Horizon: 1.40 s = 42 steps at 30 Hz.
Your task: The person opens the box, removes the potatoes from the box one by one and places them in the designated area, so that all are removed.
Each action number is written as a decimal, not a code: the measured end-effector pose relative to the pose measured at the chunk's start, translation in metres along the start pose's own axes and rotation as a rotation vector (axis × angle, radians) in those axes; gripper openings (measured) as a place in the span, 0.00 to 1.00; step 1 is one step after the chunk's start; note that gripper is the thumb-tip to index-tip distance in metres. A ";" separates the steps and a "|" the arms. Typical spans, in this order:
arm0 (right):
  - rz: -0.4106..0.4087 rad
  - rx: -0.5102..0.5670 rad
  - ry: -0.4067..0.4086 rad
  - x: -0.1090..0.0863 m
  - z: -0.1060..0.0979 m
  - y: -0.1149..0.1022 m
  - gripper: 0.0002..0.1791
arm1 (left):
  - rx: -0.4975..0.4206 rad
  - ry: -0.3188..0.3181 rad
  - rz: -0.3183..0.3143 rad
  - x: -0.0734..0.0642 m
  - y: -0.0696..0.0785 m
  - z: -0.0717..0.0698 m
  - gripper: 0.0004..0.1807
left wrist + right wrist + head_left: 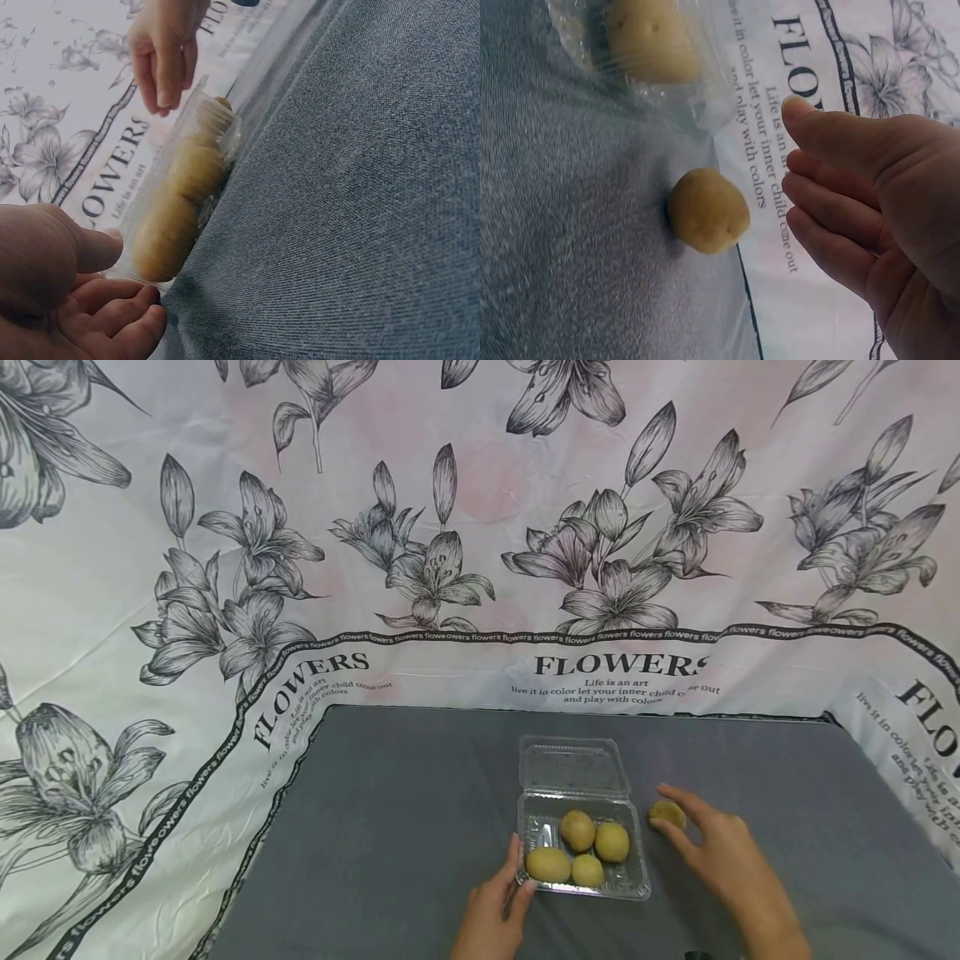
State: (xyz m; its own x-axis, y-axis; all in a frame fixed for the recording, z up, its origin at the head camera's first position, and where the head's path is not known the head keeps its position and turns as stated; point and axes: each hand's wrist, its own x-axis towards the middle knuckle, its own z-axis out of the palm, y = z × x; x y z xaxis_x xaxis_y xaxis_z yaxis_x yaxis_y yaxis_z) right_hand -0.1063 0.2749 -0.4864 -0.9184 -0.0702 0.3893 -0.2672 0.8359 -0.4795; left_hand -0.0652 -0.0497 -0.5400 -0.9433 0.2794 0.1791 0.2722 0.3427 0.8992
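A clear plastic clamshell box lies with its lid folded back, away from the person. Inside it are several yellow-brown potatoes. At the box's near left corner, my left hand grips the edge between thumb and fingers. One loose potato rests on the grey cloth to the right of the box. My right hand is beside this potato, thumb and forefinger spread around it in the head view. In the right wrist view, a gap shows between the fingers and the potato.
Grey cloth covers the table. Behind it hangs a white sheet printed with flowers and lettering. A small dark object shows at the bottom edge of the head view.
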 end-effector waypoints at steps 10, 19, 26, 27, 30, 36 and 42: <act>-0.061 0.025 -0.059 0.001 -0.002 -0.019 0.29 | -0.006 -0.010 0.025 0.000 0.001 -0.002 0.35; -0.103 0.052 -0.113 0.001 -0.002 -0.033 0.31 | -0.023 -0.019 -0.015 0.001 0.003 -0.002 0.35; -0.210 0.008 -0.104 0.001 0.003 -0.042 0.33 | -0.035 -0.037 -0.042 0.001 0.002 -0.002 0.36; -0.212 0.006 -0.116 0.001 0.003 -0.044 0.33 | -0.039 -0.039 -0.051 0.001 0.001 -0.002 0.36; -0.194 -0.002 -0.177 0.001 0.005 -0.049 0.32 | -0.040 -0.035 -0.055 0.001 0.000 -0.001 0.36; -0.136 0.009 -0.265 0.000 0.008 -0.054 0.32 | -0.022 0.009 0.044 0.000 0.000 0.000 0.34; -0.148 -0.001 -0.253 -0.002 0.010 -0.055 0.32 | -0.051 0.007 0.033 0.001 0.001 0.000 0.34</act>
State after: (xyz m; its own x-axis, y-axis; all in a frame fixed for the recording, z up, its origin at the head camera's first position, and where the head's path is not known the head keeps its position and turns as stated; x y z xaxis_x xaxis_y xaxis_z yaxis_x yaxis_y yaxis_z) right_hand -0.0933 0.2233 -0.4688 -0.9131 -0.3247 0.2467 -0.4035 0.8068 -0.4315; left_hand -0.0662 -0.0488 -0.5392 -0.9354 0.2835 0.2115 0.2931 0.2868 0.9120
